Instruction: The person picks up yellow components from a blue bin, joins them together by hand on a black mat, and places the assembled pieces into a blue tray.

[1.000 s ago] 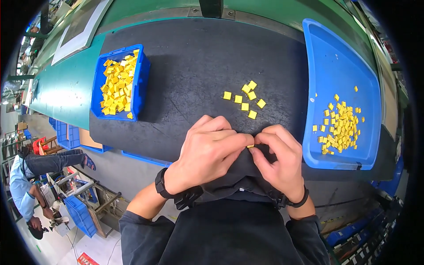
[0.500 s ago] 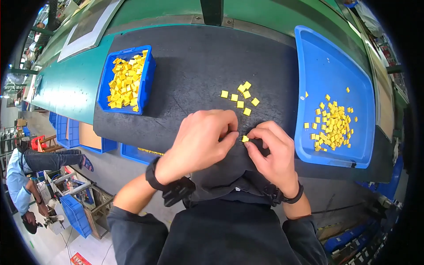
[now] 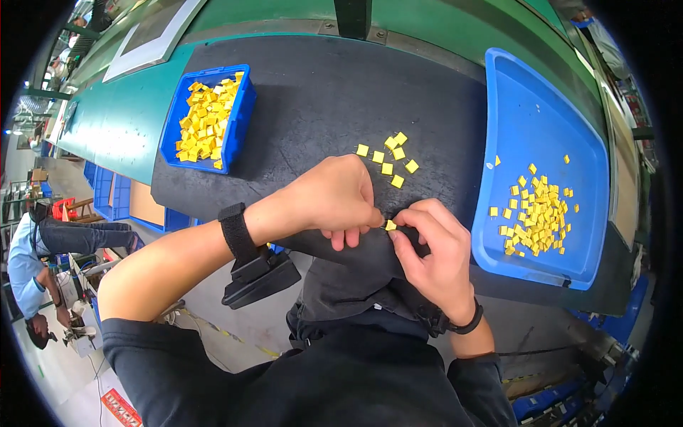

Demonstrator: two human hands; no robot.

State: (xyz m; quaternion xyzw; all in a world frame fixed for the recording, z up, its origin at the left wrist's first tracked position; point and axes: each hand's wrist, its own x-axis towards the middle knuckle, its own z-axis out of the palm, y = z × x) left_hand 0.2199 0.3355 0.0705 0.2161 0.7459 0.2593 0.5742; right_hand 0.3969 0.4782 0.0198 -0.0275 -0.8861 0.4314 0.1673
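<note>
Near the mat's front edge, my right hand (image 3: 437, 245) pinches a small yellow box capacitor (image 3: 390, 225) between thumb and forefinger. My left hand (image 3: 334, 199) meets it from the other side, thumb and forefinger closed at its thin wire leads; its other fingers are curled below. Exactly how the left fingertips grip the leads is hidden. Just beyond the hands, several loose yellow capacitors (image 3: 387, 169) lie on the black mat (image 3: 306, 107).
At the left stands a deep blue bin (image 3: 242, 128) heaped with yellow capacitors. A shallow blue tray (image 3: 519, 92) on the right holds many scattered ones. A green wall (image 3: 441, 28) borders the bench's far side. Off to the left, another person (image 3: 35, 270) works.
My left forearm has swung outward and the left hand has turned, its elbow now farther left. The right hand keeps its pinch on the capacitor. The view has shifted slightly.
</note>
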